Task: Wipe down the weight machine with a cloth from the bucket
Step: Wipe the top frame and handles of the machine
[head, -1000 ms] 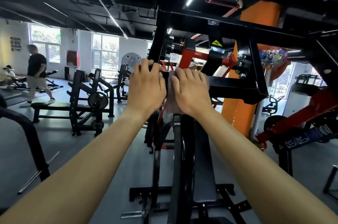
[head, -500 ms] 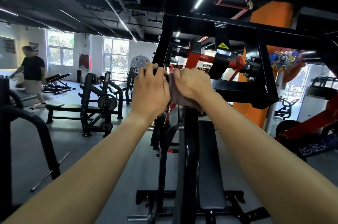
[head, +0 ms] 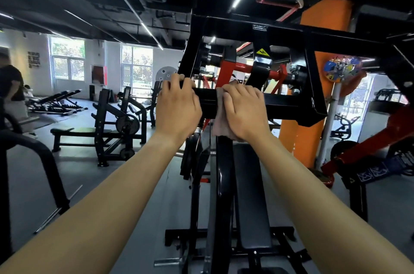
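Centre frame, the left grip (head: 178, 105) curls closed over the black crossbar (head: 208, 103) of the weight machine (head: 313, 85). Just right, the right grip (head: 244, 110) lies nearly flat, pressing the pinkish cloth (head: 218, 127) against that bar.

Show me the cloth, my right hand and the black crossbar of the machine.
cloth (head: 217, 124), head view, on the pink fold hanging left of the hand.
right hand (head: 245, 110), head view, on the back of the hand.
black crossbar (head: 291, 106), head view, on its bare front face, right of the hand.
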Available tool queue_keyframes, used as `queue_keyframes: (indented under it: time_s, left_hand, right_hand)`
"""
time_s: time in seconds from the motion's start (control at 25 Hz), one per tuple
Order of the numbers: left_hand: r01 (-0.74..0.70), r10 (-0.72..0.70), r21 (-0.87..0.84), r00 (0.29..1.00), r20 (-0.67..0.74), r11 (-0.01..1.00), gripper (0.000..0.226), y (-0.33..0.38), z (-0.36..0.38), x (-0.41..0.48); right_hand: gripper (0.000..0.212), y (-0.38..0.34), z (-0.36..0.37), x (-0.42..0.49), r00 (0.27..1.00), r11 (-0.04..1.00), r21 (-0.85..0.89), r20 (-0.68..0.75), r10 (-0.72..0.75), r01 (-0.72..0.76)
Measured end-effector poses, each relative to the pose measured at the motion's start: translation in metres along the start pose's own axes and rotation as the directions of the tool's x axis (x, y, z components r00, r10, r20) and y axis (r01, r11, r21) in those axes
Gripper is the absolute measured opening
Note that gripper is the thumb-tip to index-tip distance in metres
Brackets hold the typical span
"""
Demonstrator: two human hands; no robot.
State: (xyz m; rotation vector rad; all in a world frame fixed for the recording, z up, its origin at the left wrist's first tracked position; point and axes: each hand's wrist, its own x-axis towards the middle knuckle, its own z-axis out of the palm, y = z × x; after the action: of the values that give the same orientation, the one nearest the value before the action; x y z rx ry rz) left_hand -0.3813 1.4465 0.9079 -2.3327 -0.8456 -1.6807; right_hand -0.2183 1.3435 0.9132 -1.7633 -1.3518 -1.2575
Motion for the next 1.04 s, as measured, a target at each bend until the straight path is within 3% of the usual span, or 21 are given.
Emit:
queue_keyframes:
  time_s: [0.2,0.4,0.56,0.76,0.84,0.92,1.04]
  left_hand:
    - [-0.002,0.002,-0.017,1.0,0.007,1.0,0.024,0.0,-0.002,-0.001]
    - [0.042,-0.041,0.02,0.998,-0.041,0.999,0.027,0.009,0.005,-0.004]
    - [0.077,-0.075,0.017,0.995,-0.065,0.997,0.031,0.014,0.008,-0.007]
    - [0.069,-0.066,0.09,0.997,-0.038,0.994,0.042,0.024,0.007,-0.011]
    - [0.004,-0.005,0.06,1.0,0.001,0.998,0.048,0.032,0.006,-0.015]
    - [-0.113,0.11,0.034,0.991,0.081,0.993,0.052,0.042,0.012,-0.023]
    - [-0.176,0.173,0.024,0.979,0.107,0.984,0.055,0.044,0.018,-0.027]
  right_hand:
    - [0.043,0.014,0.01,-0.019,0.913,0.937,0.023,-0.216,0.346,-0.349]
    - [0.053,0.015,0.015,-0.045,0.963,0.97,0.001,-0.122,0.242,-0.244]
    - [0.053,0.009,0.016,-0.037,0.905,0.917,0.07,-0.147,0.399,-0.393]
    - [0.047,0.025,0.008,-0.055,0.97,0.974,0.145,-0.145,0.198,-0.177]
    - [0.044,0.03,0.007,-0.059,0.924,0.93,0.241,-0.198,0.326,-0.276]
    - [0.041,0.02,0.009,-0.062,0.831,0.837,0.39,-0.249,0.498,-0.385]
    - [0.028,0.001,0.009,-0.062,0.651,0.582,0.692,-0.211,0.729,-0.427]
